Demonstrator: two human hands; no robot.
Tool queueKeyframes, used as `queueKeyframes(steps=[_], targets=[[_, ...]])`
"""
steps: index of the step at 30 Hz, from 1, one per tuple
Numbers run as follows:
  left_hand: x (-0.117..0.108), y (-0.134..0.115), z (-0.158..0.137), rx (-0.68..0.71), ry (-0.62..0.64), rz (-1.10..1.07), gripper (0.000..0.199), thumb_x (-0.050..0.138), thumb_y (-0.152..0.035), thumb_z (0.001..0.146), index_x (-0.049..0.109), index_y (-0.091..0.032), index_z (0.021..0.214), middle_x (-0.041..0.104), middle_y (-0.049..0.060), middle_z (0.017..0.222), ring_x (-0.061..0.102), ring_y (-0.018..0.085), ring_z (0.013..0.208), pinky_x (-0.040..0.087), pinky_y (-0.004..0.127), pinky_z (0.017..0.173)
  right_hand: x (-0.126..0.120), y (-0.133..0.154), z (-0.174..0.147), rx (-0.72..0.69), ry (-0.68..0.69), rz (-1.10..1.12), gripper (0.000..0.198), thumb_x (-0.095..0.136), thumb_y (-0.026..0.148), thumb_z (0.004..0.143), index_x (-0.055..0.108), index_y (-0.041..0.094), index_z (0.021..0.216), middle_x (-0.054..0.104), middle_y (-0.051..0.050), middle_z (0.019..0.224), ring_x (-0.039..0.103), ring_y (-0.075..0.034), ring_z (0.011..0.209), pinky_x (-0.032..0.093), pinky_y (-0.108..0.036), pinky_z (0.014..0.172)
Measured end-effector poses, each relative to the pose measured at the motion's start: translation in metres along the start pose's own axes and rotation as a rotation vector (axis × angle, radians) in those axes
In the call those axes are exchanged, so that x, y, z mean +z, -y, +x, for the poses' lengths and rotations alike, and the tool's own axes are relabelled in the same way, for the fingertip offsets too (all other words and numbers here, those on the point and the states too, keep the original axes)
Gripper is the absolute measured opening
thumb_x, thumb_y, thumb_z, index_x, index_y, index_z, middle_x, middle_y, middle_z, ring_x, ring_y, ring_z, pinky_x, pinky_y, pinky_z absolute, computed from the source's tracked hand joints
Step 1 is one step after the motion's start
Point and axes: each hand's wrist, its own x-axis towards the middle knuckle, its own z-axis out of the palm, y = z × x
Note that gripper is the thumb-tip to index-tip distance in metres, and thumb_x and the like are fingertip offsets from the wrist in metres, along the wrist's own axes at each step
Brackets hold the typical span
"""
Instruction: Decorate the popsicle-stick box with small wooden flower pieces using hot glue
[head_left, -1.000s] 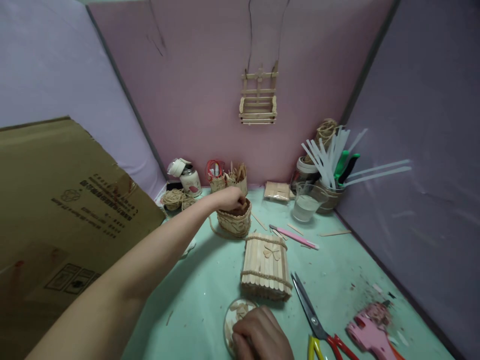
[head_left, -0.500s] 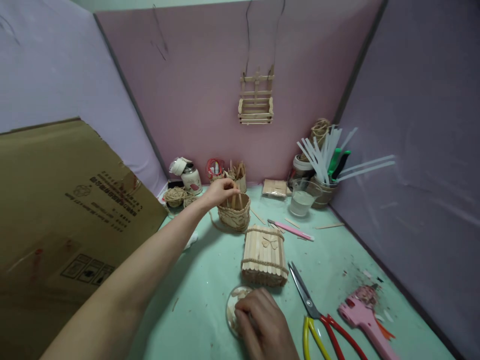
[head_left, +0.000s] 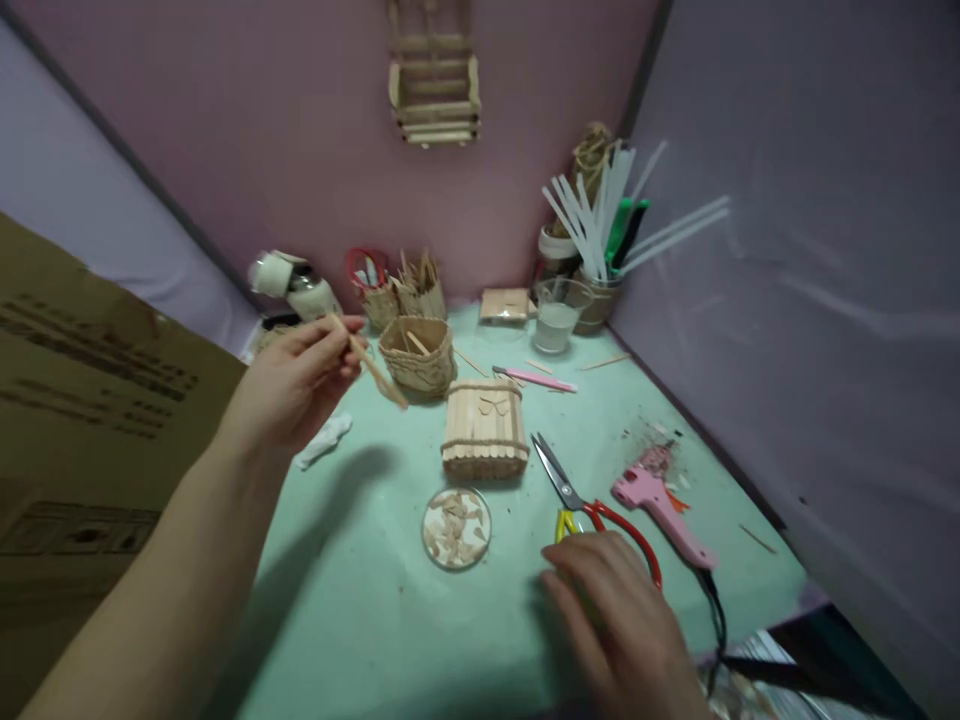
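My left hand (head_left: 304, 375) is raised at the left, its fingers closed on a thin wooden craft stick (head_left: 379, 378) that slants down to the right. Just beyond the stick stands a woven-looking oval basket (head_left: 420, 362) with a stick inside. My right hand (head_left: 619, 610) is at the lower right, over yellow-handled pliers (head_left: 564, 524), thumb and fingers apart; most of the pliers is hidden beneath it. Red-handled scissors (head_left: 574, 497) lie partly under its fingers. Between the hands are a small wooden-slat box (head_left: 486, 425) and a round dish (head_left: 455, 530) of thin wood pieces.
A pink glue gun (head_left: 667, 510) with a black cord lies at the right. Behind are a pink-handled tool (head_left: 536, 379), a clear cup (head_left: 556, 325) and white glue sticks (head_left: 600, 215). A cardboard box (head_left: 97, 400) rises at the left; a slatted wooden piece (head_left: 435, 110) hangs behind.
My left hand has drawn back from the basket, bringing out a wooden stick. My right hand has moved from the round dish rightward onto the pliers. The view has tilted down and turned right.
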Motion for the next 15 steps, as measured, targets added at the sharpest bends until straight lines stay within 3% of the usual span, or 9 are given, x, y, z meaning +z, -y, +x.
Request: queueKeyframes(steps=[5, 8, 11, 15], targets=[[0.005, 0.046, -0.086, -0.39, 0.071, 0.014, 0.026, 0.077, -0.033, 0.075, 0.068, -0.016, 0.092, 0.061, -0.001, 0.069, 0.054, 0.008, 0.061, 0.048, 0.016, 0.057, -0.019, -0.034, -0.029, 0.32, 0.094, -0.39, 0.02, 0.057, 0.031, 0.09, 0.059, 0.019, 0.106, 0.063, -0.011, 0.102, 0.062, -0.028, 0.095, 0.05, -0.041, 0.08], [0.015, 0.078, -0.119, -0.552, 0.142, -0.012, 0.03, 0.072, -0.044, 0.079, 0.065, -0.016, 0.089, 0.06, -0.001, 0.062, 0.047, 0.006, 0.048, 0.036, 0.013, 0.041, -0.012, -0.042, -0.029, 0.443, 0.234, -0.483, 0.031, 0.066, 0.034, 0.082, 0.059, 0.015, 0.106, 0.064, -0.012, 0.094, 0.063, -0.03, 0.088, 0.05, -0.04, 0.075], [0.02, 0.098, -0.133, -0.597, 0.124, 0.019, 0.038, 0.074, -0.05, 0.074, 0.06, -0.014, 0.074, 0.061, 0.0, 0.059, 0.048, 0.006, 0.044, 0.036, 0.014, 0.038, -0.004, -0.041, -0.018, 0.533, 0.36, -0.508, 0.032, 0.066, 0.033, 0.08, 0.058, 0.013, 0.105, 0.064, -0.011, 0.086, 0.065, -0.029, 0.084, 0.048, -0.036, 0.069], [0.015, 0.104, -0.135, -0.608, 0.068, 0.031, 0.041, 0.08, -0.048, 0.067, 0.063, -0.013, 0.079, 0.068, 0.003, 0.068, 0.062, 0.011, 0.058, 0.05, 0.019, 0.052, -0.01, -0.037, -0.011, 0.665, 0.463, -0.456, 0.017, 0.054, 0.033, 0.082, 0.059, 0.018, 0.088, 0.066, -0.008, 0.078, 0.065, -0.024, 0.07, 0.044, -0.031, 0.059]])
